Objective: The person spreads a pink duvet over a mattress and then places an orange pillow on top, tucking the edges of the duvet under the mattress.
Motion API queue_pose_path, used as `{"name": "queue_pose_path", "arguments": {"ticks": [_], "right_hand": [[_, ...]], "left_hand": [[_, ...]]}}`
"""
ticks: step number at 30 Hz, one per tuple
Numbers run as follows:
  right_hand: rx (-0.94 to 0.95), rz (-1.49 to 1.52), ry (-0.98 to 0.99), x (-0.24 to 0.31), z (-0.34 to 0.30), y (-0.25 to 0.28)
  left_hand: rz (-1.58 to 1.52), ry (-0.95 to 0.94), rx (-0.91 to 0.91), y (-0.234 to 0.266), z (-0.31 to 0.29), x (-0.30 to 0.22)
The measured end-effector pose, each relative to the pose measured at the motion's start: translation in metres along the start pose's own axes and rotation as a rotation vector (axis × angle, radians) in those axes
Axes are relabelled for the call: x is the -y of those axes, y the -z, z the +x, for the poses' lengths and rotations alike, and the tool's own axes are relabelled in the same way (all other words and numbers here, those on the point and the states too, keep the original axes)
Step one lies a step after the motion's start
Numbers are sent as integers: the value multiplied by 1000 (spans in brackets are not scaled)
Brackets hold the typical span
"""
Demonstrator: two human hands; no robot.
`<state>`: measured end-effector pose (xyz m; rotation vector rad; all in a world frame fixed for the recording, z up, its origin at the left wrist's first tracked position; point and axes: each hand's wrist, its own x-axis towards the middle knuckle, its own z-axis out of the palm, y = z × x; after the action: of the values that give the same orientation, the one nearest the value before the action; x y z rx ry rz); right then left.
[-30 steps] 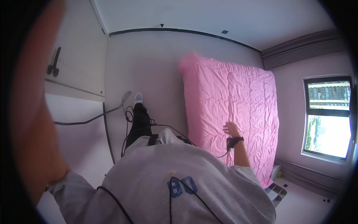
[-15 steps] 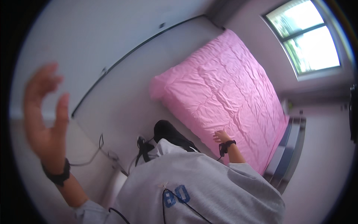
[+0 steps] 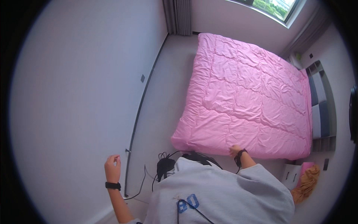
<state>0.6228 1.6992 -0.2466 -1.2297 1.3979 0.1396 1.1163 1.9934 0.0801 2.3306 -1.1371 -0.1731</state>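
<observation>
1. Head view, left hand: the left hand is raised beside the pale wall, fingers loosely bent, with a narrow gap between thumb and fingertips. Nothing shows in its grasp. A black band circles the wrist below it.
2. Head view, right hand: the right hand is partly curled, its fingers bent inward at the near edge of the pink quilt. It appears in front of that edge; whether it touches the fabric, or pinches any of it, I cannot tell. A dark strap with a small device sits on this wrist.
3. Head view, the quilt: it is spread over the bed, wrinkled along its stitched lines, its sides hanging down toward the floor. Most of it stretches away beyond the right hand. From the left hand it lies well apart, to the right and farther forward, with a strip of floor between.
4. Head view, around them: a headboard with blue and pale blocks stands at the bed's right end. Near its closer corner are a white nightstand and a bunched brown cloth. A grey curtain hangs past the far left corner.
</observation>
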Motion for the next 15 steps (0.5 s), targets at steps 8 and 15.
{"name": "queue_pose_path", "arguments": {"ticks": [8,15], "right_hand": [[-249,475,133,183,29,23],[-289,576,-8,268,123,13]], "left_hand": [[70,13,171,-42,202,42],[17,-151,271,-74,426,27]]}}
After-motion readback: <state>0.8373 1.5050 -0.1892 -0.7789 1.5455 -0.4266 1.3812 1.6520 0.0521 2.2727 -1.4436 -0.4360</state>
